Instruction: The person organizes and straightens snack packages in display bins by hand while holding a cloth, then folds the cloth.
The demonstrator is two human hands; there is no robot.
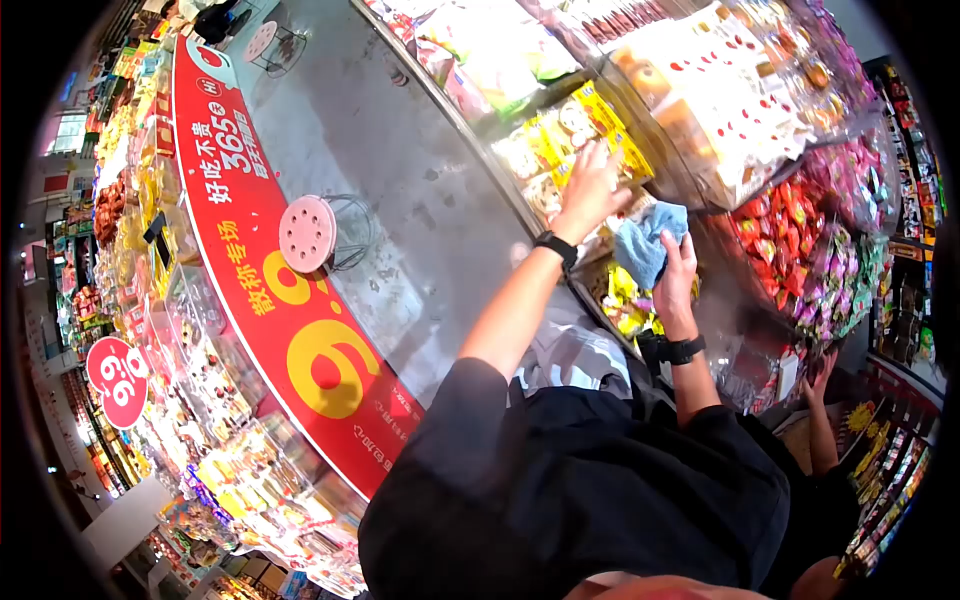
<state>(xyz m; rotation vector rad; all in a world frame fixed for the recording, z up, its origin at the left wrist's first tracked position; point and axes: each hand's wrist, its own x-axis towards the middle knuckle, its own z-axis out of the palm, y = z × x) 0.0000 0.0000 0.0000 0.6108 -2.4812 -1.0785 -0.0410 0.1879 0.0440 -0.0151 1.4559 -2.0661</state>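
My left hand (592,190) reaches over a bin of yellow snack packets (570,130), its fingers spread at the near packets. A crumpled blue cloth (642,245) is in my right hand (676,275), with the fingers closed round its lower right side. Below the cloth lie more yellow-green packets (625,298) in a compartment. Dark bands circle both wrists. Just right of the cloth runs a clear bin wall.
Red packets (785,240) and a large white bag (710,95) fill bins at the right. Another person's hand (820,378) is at the lower right. Pink stools (307,234) stand on the grey floor, beside a long red sign (235,200).
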